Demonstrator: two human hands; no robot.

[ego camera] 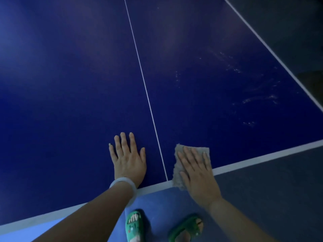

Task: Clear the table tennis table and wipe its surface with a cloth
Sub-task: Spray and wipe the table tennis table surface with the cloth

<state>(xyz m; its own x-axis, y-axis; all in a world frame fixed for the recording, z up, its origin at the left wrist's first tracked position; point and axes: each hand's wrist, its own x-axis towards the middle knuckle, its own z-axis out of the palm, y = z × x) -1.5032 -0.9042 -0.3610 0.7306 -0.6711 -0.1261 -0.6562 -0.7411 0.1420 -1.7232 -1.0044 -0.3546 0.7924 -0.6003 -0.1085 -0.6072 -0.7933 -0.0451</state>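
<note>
My right hand (197,170) presses flat, fingers straight, on a frayed beige-grey cloth (181,159) at the near edge of the table tennis table (70,75), just right of its white centre line (145,89). My left hand (128,158) rests open beside it. Pale smears streak the dark blue top; dim blue floor (157,199) below.

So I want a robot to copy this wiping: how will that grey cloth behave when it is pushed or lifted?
The cloth looks soft and fuzzy with ragged edges, so it would probably droop if lifted. Under the flat right hand it likely slides easily on the smooth table tennis table, though its free corner may bunch or fold.
</note>
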